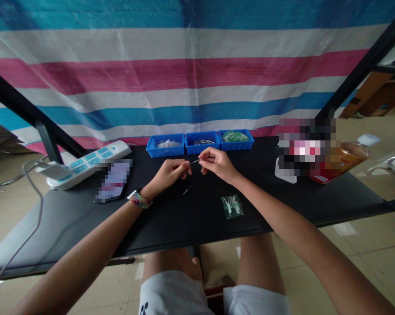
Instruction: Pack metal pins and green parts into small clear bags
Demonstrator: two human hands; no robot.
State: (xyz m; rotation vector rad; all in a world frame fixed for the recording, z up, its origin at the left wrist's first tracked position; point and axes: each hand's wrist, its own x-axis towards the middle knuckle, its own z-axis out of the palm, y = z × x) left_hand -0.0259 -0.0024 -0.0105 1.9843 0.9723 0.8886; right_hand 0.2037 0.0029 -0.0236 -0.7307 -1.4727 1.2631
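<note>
Between my two hands is a thin metal pin-like piece (195, 162), pinched at one end by each. My left hand (171, 173), with a patterned band on its wrist, closes thumb and finger on the left end. The right end sits between the thumb and finger of my right hand (217, 164). Another thin metal piece (187, 189) lies on the black table below my hands. Closer to the front edge, right of centre, lies a small clear greenish bag (232, 206) with several slim pieces in it.
Behind my hands stand three blue bins: the left bin (164, 151) holds clear plastic, the middle bin (200, 148) metal pieces, the right bin (237, 144) green bags. A power strip (95, 159) and phone (115, 181) lie left; a bottle (353, 153) stands right. Striped sheeting hangs behind.
</note>
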